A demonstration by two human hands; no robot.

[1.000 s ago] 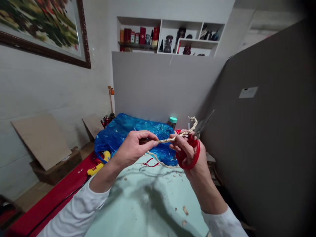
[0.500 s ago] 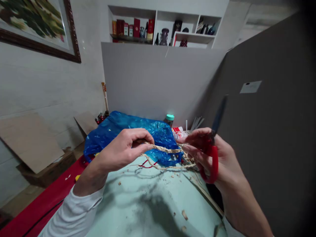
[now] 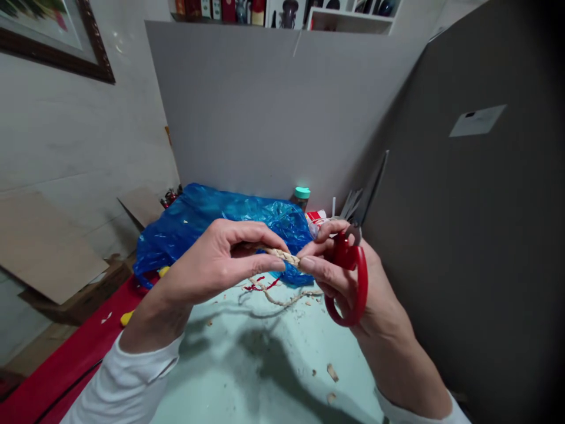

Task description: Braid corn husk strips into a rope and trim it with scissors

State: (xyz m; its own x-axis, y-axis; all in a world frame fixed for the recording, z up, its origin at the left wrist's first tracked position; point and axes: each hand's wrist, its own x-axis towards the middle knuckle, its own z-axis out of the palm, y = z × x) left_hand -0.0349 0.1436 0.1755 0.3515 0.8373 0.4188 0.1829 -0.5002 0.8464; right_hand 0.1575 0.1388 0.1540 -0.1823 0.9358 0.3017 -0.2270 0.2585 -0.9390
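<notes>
A pale braided straw cord [image 3: 286, 257] is stretched between my hands above the table. My left hand [image 3: 227, 253] pinches it between thumb and fingers, part of the cord hidden inside the palm. My right hand [image 3: 348, 274] grips the cord with thumb and fingertips close by. Red-handled scissors [image 3: 362, 282] hang on that same hand, their blades pointing up and away. Below, a loop of the cord droops toward the tabletop, beside a thin red string [image 3: 261, 285].
A crumpled blue plastic bag [image 3: 207, 206] covers the back of the pale green table [image 3: 212, 377]. Behind it stand a jar with a turquoise lid [image 3: 302, 193] and a grey panel [image 3: 273, 112]. Another dark panel [image 3: 463, 235] rises at right. Straw scraps [image 3: 332, 372] lie scattered.
My right hand has moved left along the cord, close to my left hand, still carrying the scissors. The view has tilted downward.
</notes>
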